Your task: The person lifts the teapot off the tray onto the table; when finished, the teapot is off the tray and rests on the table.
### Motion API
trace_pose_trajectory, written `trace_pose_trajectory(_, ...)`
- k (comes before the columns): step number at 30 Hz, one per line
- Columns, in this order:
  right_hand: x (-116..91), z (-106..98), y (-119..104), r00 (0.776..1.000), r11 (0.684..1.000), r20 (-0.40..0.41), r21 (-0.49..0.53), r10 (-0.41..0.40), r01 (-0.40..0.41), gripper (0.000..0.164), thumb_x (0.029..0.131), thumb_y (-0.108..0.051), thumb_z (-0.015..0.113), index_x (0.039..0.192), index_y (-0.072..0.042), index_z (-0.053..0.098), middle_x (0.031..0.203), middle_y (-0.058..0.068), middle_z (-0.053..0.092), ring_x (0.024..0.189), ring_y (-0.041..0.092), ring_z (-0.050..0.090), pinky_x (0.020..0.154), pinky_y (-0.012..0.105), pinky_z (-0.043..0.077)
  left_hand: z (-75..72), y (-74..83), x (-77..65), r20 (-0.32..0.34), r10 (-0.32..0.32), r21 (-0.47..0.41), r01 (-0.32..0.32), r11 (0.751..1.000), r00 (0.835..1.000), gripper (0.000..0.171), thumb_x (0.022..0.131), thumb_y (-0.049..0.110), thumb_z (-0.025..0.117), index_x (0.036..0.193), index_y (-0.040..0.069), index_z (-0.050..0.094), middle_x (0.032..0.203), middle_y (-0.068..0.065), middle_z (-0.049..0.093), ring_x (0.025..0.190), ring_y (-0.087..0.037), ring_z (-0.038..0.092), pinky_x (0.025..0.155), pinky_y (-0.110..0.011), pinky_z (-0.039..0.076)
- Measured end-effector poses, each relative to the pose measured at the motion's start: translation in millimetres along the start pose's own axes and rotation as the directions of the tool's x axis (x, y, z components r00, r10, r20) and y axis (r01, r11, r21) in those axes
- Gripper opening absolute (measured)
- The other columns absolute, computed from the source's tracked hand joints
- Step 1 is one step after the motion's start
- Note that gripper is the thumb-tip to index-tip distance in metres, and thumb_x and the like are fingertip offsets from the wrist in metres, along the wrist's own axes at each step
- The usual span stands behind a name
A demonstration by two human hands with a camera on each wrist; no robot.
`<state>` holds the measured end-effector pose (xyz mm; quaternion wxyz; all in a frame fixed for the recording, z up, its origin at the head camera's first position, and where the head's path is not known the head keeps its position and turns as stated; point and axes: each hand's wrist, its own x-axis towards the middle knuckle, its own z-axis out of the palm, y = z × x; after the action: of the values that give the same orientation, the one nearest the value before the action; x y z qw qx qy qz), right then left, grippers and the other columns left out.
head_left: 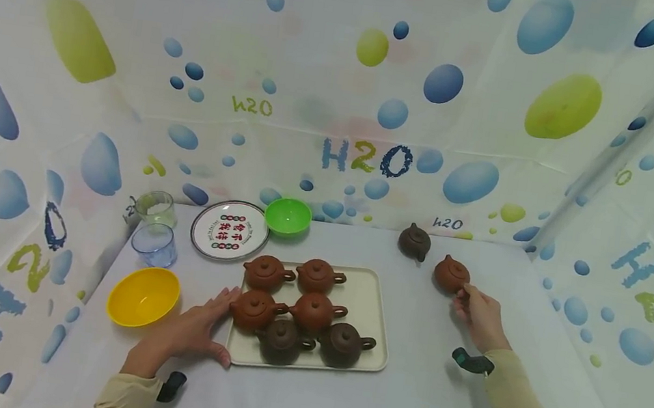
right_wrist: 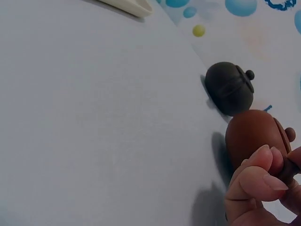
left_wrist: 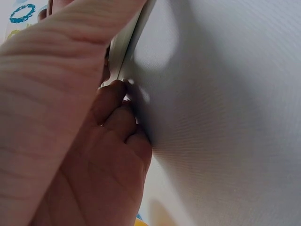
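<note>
My right hand (head_left: 482, 315) pinches the handle of a small reddish-brown clay teapot (head_left: 451, 274) on the right side. In the right wrist view the fingertips close on that handle, and the teapot's round body (right_wrist: 254, 136) has a shadow beside it; I cannot tell whether it touches the cloth. Just behind it stands a dark brown teapot (head_left: 414, 242). My left hand (head_left: 193, 328) is spread against the left edge of a cream tray (head_left: 378, 307), thumb at the near corner. On the tray sit several teapots, reddish-brown ones (head_left: 315, 311) behind dark brown ones (head_left: 344, 344).
Left of the tray are a yellow bowl (head_left: 144, 297), a blue glass cup (head_left: 155, 245) and a clear glass cup (head_left: 156, 208). Behind the tray stand a white plate with printed characters (head_left: 230, 230) and a green bowl (head_left: 288, 217). Patterned cloth walls (head_left: 370, 113) surround the white tabletop.
</note>
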<state>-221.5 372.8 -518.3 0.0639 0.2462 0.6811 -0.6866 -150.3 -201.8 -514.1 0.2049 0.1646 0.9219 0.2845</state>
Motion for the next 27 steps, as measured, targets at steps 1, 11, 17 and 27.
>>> trace_pose_trajectory(1,1.4,0.8,-2.1,1.0,1.0,0.003,0.011,0.007,-0.007,0.03,0.114,-0.034,0.046,0.119,-0.006,0.058,0.091,-0.009,0.065,0.08,0.002,0.061,0.065,0.015,0.053,0.3,-0.1,0.2,-0.001,-0.001,0.001,0.001,1.0,1.0,0.138,0.066,0.054,0.098,0.172,0.009,0.021,0.177,-0.027,0.02,0.157,-0.06,0.029,0.124,-0.076,0.031)
trace_pose_trajectory(11,14.1,11.1,-25.9,0.998,0.988,-0.008,0.145,0.055,-0.053,0.025,0.115,-0.028,0.045,0.125,-0.007,0.053,0.094,-0.006,0.062,0.081,0.007,0.059,0.062,0.019,0.05,2.0,2.0,0.8,0.001,0.001,-0.007,-0.001,1.0,1.0,0.138,0.065,0.053,0.098,0.171,0.008,0.022,0.177,-0.025,0.021,0.158,-0.057,0.029,0.125,-0.074,0.03)
trace_pose_trajectory(17,26.8,15.9,-28.1,0.997,0.983,-0.05,0.174,0.066,-0.056,0.024,0.114,-0.031,0.046,0.122,-0.01,0.055,0.094,-0.007,0.061,0.079,0.005,0.059,0.062,0.017,0.049,4.8,0.7,0.2,-0.007,0.008,0.005,-0.008,1.0,1.0,0.138,0.065,0.053,0.098,0.171,0.008,0.022,0.177,-0.024,0.022,0.159,-0.056,0.03,0.126,-0.072,0.031)
trace_pose_trajectory(27,47.2,28.9,-39.4,0.994,0.982,-0.07,0.176,0.078,-0.064,0.024,0.114,-0.032,0.046,0.124,-0.011,0.054,0.1,-0.006,0.059,0.08,0.005,0.059,0.063,0.018,0.05,0.8,-1.9,-1.1,-0.01,0.005,0.009,-0.005,1.0,1.0,0.137,0.066,0.053,0.098,0.171,0.008,0.022,0.177,-0.022,0.022,0.159,-0.056,0.03,0.126,-0.072,0.031)
